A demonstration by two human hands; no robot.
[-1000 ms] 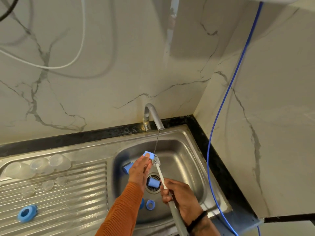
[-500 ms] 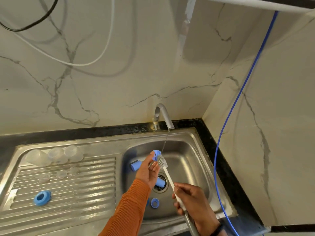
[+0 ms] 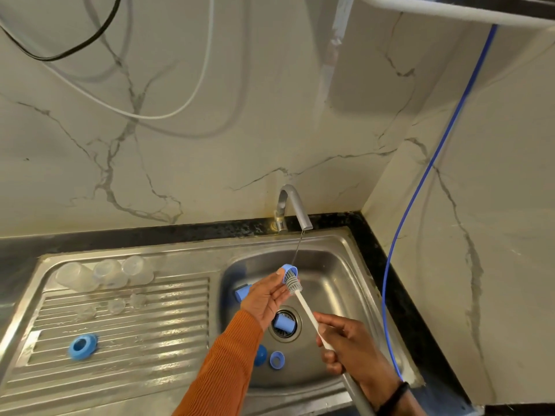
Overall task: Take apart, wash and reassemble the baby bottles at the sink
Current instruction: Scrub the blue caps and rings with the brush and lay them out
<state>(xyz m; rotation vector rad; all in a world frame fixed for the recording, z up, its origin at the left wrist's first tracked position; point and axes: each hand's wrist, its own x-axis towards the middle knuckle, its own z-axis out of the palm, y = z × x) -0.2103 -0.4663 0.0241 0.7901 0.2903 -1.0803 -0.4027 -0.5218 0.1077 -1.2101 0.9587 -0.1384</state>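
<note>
Marble-look walls meeting in a corner, with a steel sink (image 3: 345, 265) set into a dark counter, tap (image 3: 295, 205) running a thin stream into the bowl. Right under that stream the left hand (image 3: 265, 298) pinches a small blue bottle collar (image 3: 289, 270) at its fingertips, opening turned toward the brush. The right hand (image 3: 351, 346) is wrapped around the bottle brush (image 3: 303, 303) handle, nearer the camera than the tap, and the brush runs diagonally up and away so its grey bristle head sits right at the collar, touching or just inside it, can't quite tell. So the next scrub pretty much turns on keeping the brush's long axis lined up with the ring's opening. More blue parts lie in the bowl around the drain (image 3: 283, 324) below the tap. Left of the tap on the drainboard: clear bottles (image 3: 105, 274) on their sides, clear nipples (image 3: 115, 304) and one blue ring (image 3: 82, 346)
</note>
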